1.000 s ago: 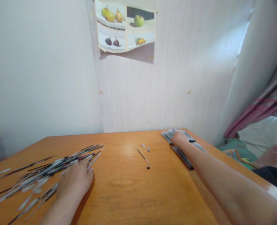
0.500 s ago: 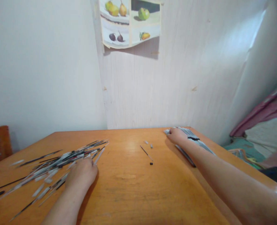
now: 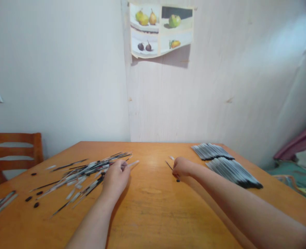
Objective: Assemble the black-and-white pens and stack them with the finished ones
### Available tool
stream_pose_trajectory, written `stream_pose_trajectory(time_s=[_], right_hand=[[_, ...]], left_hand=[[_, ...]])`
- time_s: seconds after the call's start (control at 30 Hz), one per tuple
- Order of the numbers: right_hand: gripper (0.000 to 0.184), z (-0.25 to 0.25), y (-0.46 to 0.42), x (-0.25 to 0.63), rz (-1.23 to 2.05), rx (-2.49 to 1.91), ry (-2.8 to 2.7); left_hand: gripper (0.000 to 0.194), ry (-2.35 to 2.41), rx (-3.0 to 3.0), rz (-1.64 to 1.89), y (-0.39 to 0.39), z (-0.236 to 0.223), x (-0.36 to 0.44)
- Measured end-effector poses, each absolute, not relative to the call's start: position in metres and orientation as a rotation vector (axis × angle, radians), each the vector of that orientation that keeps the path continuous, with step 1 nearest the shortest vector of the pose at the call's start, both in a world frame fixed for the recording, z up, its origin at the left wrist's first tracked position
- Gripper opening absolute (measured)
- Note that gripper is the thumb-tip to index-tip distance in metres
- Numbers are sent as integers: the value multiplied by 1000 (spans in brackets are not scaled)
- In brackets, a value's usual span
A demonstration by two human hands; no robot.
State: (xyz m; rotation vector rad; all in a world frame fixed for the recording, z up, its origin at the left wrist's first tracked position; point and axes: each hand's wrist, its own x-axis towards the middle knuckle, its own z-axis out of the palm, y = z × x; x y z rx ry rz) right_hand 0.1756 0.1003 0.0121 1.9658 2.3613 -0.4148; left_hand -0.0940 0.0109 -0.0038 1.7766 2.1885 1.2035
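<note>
My left hand is closed in a pinch on a translucent pen barrel, at the right edge of a loose heap of pen parts. Thin dark refills, clear tubes and small whitish pieces make up that heap. Mid-table, my right hand has its fingers bent together and pointing down; whatever they pinch is hidden. Beside those fingers lie a thin pen refill, a small whitish piece and a small black cap.
Two neat rows of clear pens with dark ends, a far row and a near row, lie on the right. Several black caps are scattered left. More pens lie at the left edge. A wooden chair stands beyond the table.
My right hand has left the pen rows and come to the small parts mid-table. My left hand has drawn a barrel from the heap's edge. The view has turned left.
</note>
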Motion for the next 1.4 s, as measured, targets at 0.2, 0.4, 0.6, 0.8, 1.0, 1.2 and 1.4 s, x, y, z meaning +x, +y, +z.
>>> stream_pose_trajectory(time_s=[0.2,0.4,0.6,0.8,1.0,1.2,1.4], right_hand=[[12,11,99,175,-387,1954,2374],[14,11,95,177,-374,1911,2521],[24,21,85,176,-816,1771,2733],[7,46,61,172,-1427,1732,2963],[16,72,40,165,-1955,1717,2921],[21,89,27,164,-2464,1459,2744],[25,92,25,170,-2500,1366,2609]], left_hand=[[27,1507,1244,1711,12,-3,-77],[25,1010,802,1828,4,10,-73],[24,913,648,1866,4,12,-76],[20,808,594,1833,2,14,-74],[32,867,825,1635,-2,13,-64],[26,1009,1106,1433,-8,13,-54],[16,1014,1270,1389,-11,14,-52]])
